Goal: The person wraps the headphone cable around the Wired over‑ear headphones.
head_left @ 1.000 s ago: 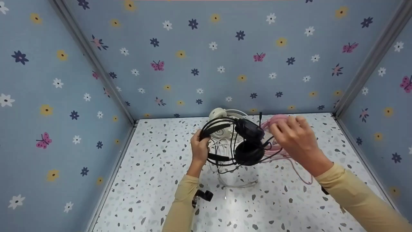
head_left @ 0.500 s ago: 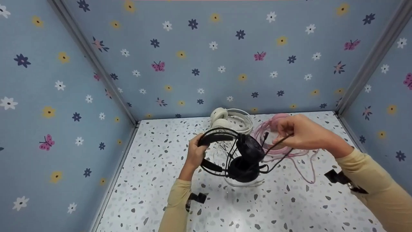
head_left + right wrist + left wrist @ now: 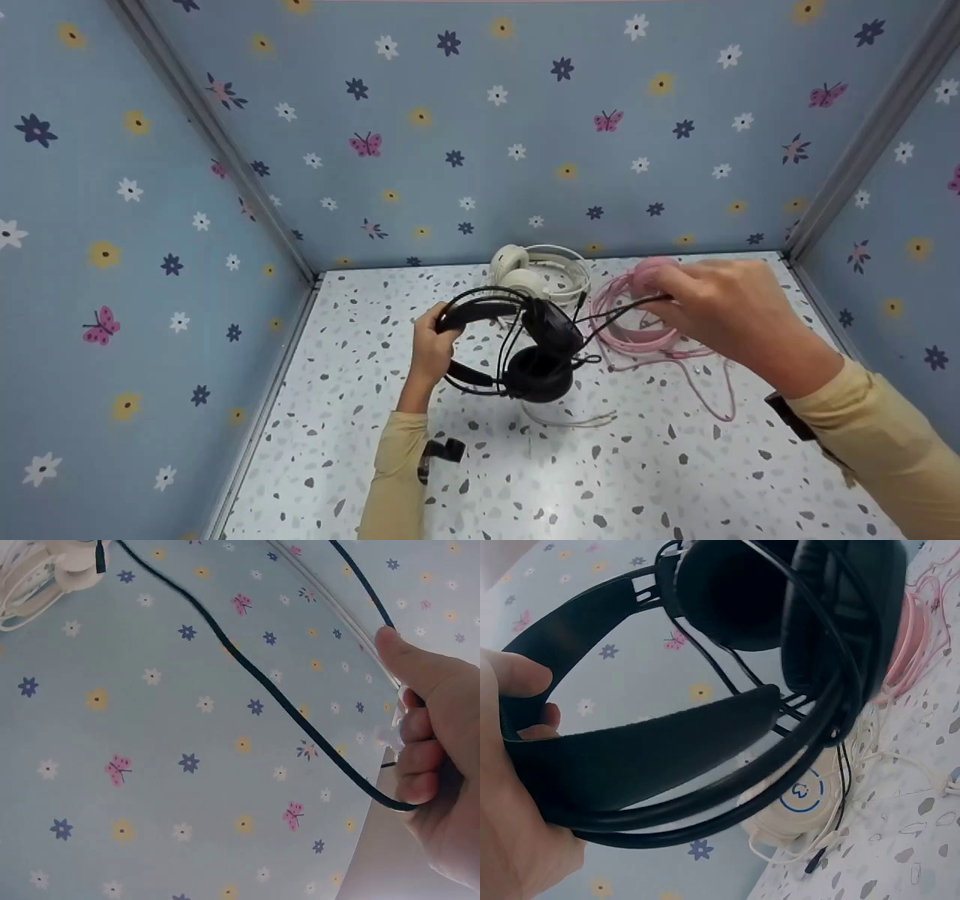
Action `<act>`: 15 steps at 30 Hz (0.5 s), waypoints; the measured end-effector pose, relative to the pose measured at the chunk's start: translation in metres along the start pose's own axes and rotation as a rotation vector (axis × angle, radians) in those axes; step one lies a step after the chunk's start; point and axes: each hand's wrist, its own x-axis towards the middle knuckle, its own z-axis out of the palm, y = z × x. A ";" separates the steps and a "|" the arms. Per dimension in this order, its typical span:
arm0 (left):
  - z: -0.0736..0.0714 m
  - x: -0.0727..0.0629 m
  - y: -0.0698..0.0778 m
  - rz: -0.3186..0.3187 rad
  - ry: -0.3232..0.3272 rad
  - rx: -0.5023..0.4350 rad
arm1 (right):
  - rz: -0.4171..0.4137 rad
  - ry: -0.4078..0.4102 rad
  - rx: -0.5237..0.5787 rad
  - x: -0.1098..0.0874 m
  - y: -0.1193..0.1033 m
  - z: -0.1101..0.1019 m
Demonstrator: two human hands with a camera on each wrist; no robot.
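Black headset (image 3: pixel 553 330) being held above speckled table (image 3: pixel 330 450) by left hand (image 3: pixel 433 349), fingers wrapped round headband (image 3: pixel 645 761). Cable (image 3: pixel 262 680) being gripped in curled right hand (image 3: pixel 724 311), hands well apart. Over last second, headset being shifted leftward, white headphones (image 3: pixel 521 281) being uncovered; cable being pulled out sideways. Slack apparently being gathered, pink headphones (image 3: pixel 630 341) being left on table.

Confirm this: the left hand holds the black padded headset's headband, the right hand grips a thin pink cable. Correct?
Not pink: the right hand grips a thin black cable, as the right wrist view shows. The left hand does hold the black padded headset's headband.
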 end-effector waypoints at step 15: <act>-0.013 0.002 0.009 0.016 0.011 -0.368 | 0.245 -0.031 0.100 0.030 -0.005 -0.039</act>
